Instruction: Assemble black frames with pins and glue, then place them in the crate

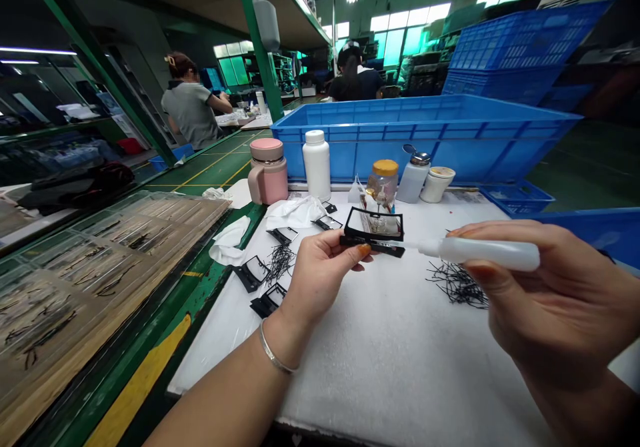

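Pinching the small black frame [373,231] at its lower edge, the left hand [320,270] holds this light, probably fragile part just beside the squeeze bottle [480,252] clamped in the right hand [555,293]

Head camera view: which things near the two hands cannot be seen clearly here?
- Black frame: its left end is covered by the left hand.
- White squeeze bottle: its rear is wrapped by the right hand.
- Nozzle tip: too small to tell if it touches the frame.
- Black strands: too fine to identify.

left hand [320,267] pinching, right hand [555,287] closed, wrists level
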Demonstrator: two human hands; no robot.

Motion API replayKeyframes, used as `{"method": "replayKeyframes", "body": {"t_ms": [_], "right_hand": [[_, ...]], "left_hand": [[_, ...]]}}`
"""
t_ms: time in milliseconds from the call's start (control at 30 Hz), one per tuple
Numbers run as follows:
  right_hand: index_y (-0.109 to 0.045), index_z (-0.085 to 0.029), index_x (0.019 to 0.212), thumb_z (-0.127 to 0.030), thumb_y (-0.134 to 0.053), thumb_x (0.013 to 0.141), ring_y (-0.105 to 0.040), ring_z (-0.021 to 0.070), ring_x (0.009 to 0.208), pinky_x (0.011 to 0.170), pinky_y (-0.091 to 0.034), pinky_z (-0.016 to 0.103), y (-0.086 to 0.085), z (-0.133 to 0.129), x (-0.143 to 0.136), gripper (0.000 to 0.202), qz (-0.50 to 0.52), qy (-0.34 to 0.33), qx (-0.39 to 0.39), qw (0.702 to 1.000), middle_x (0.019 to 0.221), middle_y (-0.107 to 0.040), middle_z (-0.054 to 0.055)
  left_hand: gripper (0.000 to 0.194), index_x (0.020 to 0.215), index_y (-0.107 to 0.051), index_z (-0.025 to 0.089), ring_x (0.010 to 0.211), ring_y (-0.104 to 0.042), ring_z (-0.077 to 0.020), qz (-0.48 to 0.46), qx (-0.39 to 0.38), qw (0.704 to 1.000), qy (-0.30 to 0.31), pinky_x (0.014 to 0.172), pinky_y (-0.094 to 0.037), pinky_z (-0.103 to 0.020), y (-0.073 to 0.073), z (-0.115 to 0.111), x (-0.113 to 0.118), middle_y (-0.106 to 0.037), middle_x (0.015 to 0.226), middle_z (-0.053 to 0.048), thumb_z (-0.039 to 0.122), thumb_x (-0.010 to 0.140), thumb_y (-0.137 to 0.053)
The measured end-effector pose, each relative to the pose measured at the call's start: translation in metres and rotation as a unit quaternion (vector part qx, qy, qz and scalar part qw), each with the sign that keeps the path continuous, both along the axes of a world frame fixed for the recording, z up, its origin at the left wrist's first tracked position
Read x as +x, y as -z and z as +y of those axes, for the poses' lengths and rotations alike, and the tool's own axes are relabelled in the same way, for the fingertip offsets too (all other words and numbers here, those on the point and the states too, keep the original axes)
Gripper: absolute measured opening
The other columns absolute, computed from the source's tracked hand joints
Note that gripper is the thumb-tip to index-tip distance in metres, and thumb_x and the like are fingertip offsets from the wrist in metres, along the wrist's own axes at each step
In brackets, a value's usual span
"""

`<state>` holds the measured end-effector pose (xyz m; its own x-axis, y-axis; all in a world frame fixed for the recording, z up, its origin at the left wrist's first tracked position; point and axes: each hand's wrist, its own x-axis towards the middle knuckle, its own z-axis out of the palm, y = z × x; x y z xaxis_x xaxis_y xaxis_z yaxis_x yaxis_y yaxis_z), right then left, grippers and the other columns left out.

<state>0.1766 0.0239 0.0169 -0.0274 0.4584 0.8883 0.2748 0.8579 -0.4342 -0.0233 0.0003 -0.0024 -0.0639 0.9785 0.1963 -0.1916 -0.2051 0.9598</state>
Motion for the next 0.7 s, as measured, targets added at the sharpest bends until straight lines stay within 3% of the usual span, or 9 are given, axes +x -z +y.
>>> {"method": "replayKeyframes", "body": {"t_ms": [700], "right_hand": [[-0.073,-0.024,0.094,-0.015,-0.077,0.072,-0.064,0.0211,0.075,0.061,-0.047,0.036,-0.0004,-0.0016,0.0015,0.024,-0.010,0.000,-0.019,1.000,0.085,-0.071,0.002]], "left_hand": [[0.008,0.082,-0.072,0.014,0.071,-0.063,-0.0108,0.007,0.006,1.000,-0.003,0.060,-0.050,-0.016,0.0010,0.0002,0.0001,-0.069,0.075,-0.003,0.022,0.081,-0.070]]}}
